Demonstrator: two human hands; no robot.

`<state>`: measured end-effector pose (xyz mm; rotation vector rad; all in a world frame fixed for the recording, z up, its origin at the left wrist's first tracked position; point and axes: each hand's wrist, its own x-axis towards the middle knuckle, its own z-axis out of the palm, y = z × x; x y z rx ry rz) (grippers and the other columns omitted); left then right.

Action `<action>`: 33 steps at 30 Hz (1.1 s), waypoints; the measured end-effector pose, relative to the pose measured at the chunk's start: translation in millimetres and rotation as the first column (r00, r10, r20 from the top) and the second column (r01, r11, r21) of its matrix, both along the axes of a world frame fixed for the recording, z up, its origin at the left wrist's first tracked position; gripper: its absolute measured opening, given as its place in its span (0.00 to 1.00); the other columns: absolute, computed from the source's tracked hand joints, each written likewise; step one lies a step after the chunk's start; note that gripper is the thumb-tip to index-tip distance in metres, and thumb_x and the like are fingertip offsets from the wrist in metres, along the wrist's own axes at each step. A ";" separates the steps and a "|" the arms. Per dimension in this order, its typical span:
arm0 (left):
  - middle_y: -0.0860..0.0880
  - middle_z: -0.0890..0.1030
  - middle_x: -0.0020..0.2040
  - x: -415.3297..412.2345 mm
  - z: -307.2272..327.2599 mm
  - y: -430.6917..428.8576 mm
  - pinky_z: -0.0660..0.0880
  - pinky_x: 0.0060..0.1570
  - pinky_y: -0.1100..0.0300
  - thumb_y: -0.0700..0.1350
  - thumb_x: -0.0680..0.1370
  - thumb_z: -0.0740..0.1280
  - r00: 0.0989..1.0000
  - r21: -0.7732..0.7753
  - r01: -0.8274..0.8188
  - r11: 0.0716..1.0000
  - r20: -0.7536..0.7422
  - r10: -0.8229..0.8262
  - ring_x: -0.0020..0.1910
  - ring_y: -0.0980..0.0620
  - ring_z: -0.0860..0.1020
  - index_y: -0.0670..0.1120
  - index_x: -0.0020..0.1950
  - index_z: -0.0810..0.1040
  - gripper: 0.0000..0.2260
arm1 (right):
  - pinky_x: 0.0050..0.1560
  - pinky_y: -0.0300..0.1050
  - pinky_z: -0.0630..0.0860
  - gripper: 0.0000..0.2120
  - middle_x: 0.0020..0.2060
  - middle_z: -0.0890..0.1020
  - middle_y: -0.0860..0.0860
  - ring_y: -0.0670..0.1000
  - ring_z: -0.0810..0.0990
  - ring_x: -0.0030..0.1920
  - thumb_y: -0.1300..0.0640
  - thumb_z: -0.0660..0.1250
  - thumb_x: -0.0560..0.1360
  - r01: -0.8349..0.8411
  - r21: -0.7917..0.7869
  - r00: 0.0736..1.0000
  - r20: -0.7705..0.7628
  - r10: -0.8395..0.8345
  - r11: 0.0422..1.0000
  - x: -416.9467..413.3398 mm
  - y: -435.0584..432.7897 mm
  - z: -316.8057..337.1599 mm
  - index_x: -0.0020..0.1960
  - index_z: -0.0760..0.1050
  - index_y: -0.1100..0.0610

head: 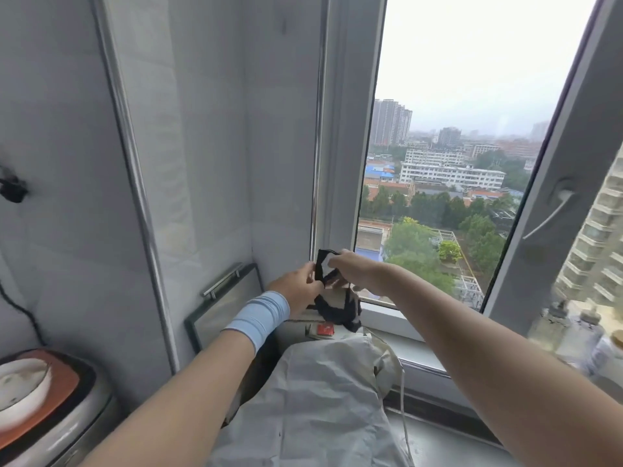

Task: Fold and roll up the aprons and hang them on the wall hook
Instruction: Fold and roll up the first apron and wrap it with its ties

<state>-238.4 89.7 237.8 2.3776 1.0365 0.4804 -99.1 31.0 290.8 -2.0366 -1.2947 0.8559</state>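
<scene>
So closest to the camera there's a pale grey apron (303, 399) lying crumpled on the tabletop (455, 446). Its long axis runs straight away from the viewer toward the window ledge (421, 360), and a thin white string (403, 399) trails down its right side. Off to the left sits a round appliance with an orange and white lid (37, 399), and behind that a glass panel with a metal handle (222, 308) leans against the tiled wall. A small black hook (12, 190) is stuck on the wall far left, well away from everything. Both arms reach forward over the apron, the left one wearing a light blue wristband (261, 318). The left hand (296, 288) and right hand (350, 269) meet at the foot of the window frame, fingers of both curled and pinching a black strap (319, 267), which they hold up as a small upright loop. Below it hangs a dark fabric bundle (337, 310), touching the far end of the grey apron. Can't tell what the bundle hangs from. Past that is the open window (455, 163) with city rooftops, plus a few blurry bottles (556, 323) on the right.
</scene>
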 end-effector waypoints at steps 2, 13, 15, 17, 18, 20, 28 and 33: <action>0.50 0.81 0.51 -2.9 9.2 10.2 0.70 0.37 0.61 0.50 0.79 0.60 0.997 -0.084 0.068 0.994 0.044 -0.065 0.42 0.50 0.77 0.54 0.67 0.67 0.16 | 0.37 0.45 0.67 0.09 0.44 0.78 0.56 0.55 0.77 0.46 0.57 0.52 0.82 0.020 0.092 1.000 -0.005 -0.019 0.996 -3.4 11.8 8.0 0.49 0.69 0.57; 0.47 0.82 0.47 -8.4 93.2 75.3 0.76 0.57 0.49 0.37 0.72 0.60 0.936 -0.198 0.158 0.967 0.342 -0.083 0.52 0.44 0.79 0.51 0.46 0.77 0.12 | 0.42 0.47 0.76 0.09 0.46 0.85 0.54 0.52 0.85 0.40 0.55 0.64 0.80 0.057 0.425 0.998 -0.012 -0.057 0.903 -17.7 65.7 105.6 0.54 0.79 0.58; 0.47 0.83 0.42 -7.7 113.0 77.8 0.76 0.49 0.51 0.44 0.72 0.58 0.900 -0.085 0.043 0.995 0.437 -0.001 0.45 0.44 0.79 0.50 0.42 0.77 0.08 | 0.41 0.46 0.76 0.09 0.41 0.85 0.52 0.49 0.85 0.36 0.54 0.66 0.79 0.059 0.467 0.998 -0.017 -0.058 0.882 -19.2 74.6 129.1 0.51 0.80 0.59; 0.46 0.82 0.38 -5.1 133.8 80.4 0.73 0.41 0.55 0.50 0.74 0.57 0.839 -0.024 -0.031 0.999 0.543 0.039 0.39 0.45 0.78 0.47 0.39 0.76 0.12 | 0.41 0.47 0.78 0.09 0.37 0.85 0.51 0.48 0.85 0.33 0.53 0.68 0.79 0.060 0.507 0.998 -0.013 -0.062 0.860 -20.9 81.2 152.0 0.48 0.81 0.59; 0.46 0.81 0.37 -3.0 147.1 84.1 0.72 0.40 0.56 0.53 0.77 0.57 0.818 0.008 -0.069 0.998 0.573 0.052 0.37 0.47 0.77 0.46 0.38 0.76 0.15 | 0.41 0.48 0.80 0.10 0.36 0.85 0.51 0.48 0.84 0.32 0.53 0.68 0.78 0.063 0.533 0.998 -0.012 -0.067 0.844 -20.7 86.5 164.4 0.47 0.82 0.59; 0.48 0.82 0.38 2.0 169.4 96.7 0.74 0.41 0.54 0.55 0.80 0.56 0.830 0.120 -0.159 0.980 0.553 0.068 0.38 0.47 0.78 0.45 0.39 0.76 0.18 | 0.45 0.50 0.82 0.09 0.35 0.84 0.53 0.49 0.82 0.30 0.54 0.69 0.77 0.081 0.568 0.996 -0.008 -0.093 0.819 -18.5 95.9 185.3 0.46 0.82 0.59; 0.48 0.74 0.31 15.7 255.3 142.9 0.68 0.33 0.56 0.49 0.81 0.55 0.837 0.294 -0.330 0.897 0.531 0.134 0.32 0.46 0.72 0.45 0.35 0.71 0.16 | 0.41 0.51 0.84 0.08 0.41 0.85 0.60 0.57 0.83 0.34 0.56 0.67 0.79 0.080 0.662 0.990 0.034 -0.136 0.745 1.0 129.1 256.6 0.52 0.82 0.59; 0.49 0.68 0.28 18.6 309.8 168.9 0.63 0.32 0.58 0.48 0.80 0.56 0.796 0.328 -0.417 0.848 0.582 0.166 0.29 0.48 0.66 0.47 0.30 0.64 0.18 | 0.37 0.50 0.83 0.05 0.35 0.85 0.51 0.52 0.81 0.27 0.56 0.70 0.76 0.047 0.860 0.961 0.099 -0.256 0.508 -1.2 150.7 299.0 0.42 0.83 0.53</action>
